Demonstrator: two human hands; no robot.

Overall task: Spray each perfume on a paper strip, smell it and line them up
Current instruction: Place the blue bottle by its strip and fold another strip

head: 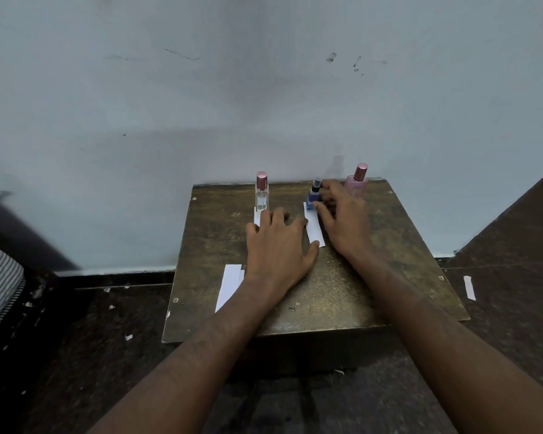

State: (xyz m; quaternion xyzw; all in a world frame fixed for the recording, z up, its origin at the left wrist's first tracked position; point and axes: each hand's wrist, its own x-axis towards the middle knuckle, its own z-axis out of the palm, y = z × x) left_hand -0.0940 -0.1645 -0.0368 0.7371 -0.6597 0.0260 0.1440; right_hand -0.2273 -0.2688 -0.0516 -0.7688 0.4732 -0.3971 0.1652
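**Two hands at the perfume bottles on a small table**

A person reaches both bare arms over a worn brown table [373, 277] that stands against a pale wall [264, 89]. The left hand [279, 245] lies flat on the tabletop with its fingers straight and spread, and it covers the near part of a paper strip [257, 217]. Behind that strip stands a clear bottle [261, 195] with a pink cap, upright and touched by neither hand. The right hand [342, 211] curls its fingers round a small blue bottle [312, 197], which stands upright at the far end of a second strip [314, 228]. The left thumb touches the near end of this second strip. A pink bottle [357, 181] stands at the back of the table, just behind the right hand. Spare white strips [229, 286] lie near the table's left edge beside the left forearm. One more strip [469, 288] lies on the dark floor [91, 355] to the right, and small paper scraps dot the floor on the left.
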